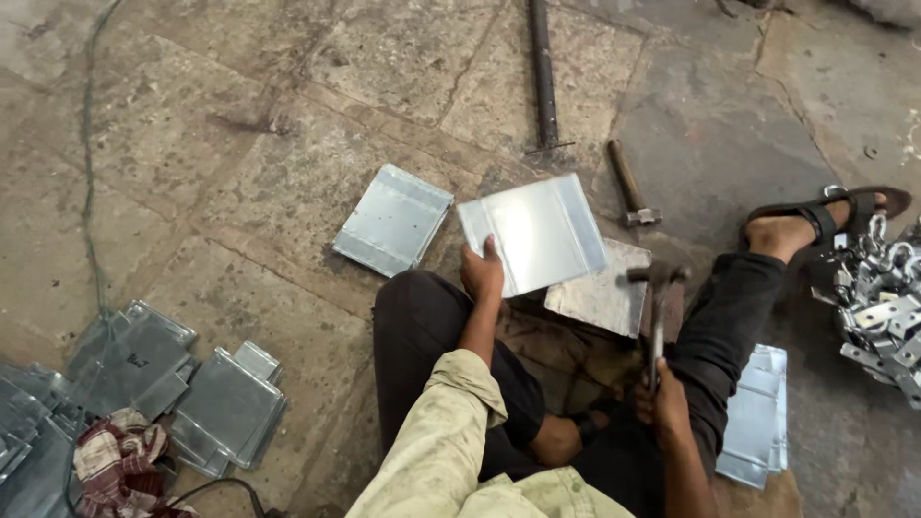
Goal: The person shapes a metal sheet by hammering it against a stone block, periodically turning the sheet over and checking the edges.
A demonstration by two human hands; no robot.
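The person sits on the stone floor (240,144), knees apart, and the left hand (482,271) grips a shiny metal sheet (532,233) by its lower left corner, thumb on top and fingers curled under it. The sheet is lifted and tilted, over the near edge of a thick steel block (606,293) that lies on the floor between the legs. The right hand (662,403) is wrapped tight round the handle of a hammer (656,307), whose head hangs just above the block's right edge.

Just left of the held sheet, a folded tray (393,220) lies flat on the floor, nothing inside it that shows. A second hammer (630,184) rests on the floor beyond the block, and a long rod (544,72) runs up toward the far edge. At the left edge of the floor sits a heap of finished trays (192,393), with a checked rag (117,459) on its near side. More sheets (756,417) are stacked beside the right leg. At the right edge lies a pile of small metal brackets (878,302), next to the sandalled foot (801,228).
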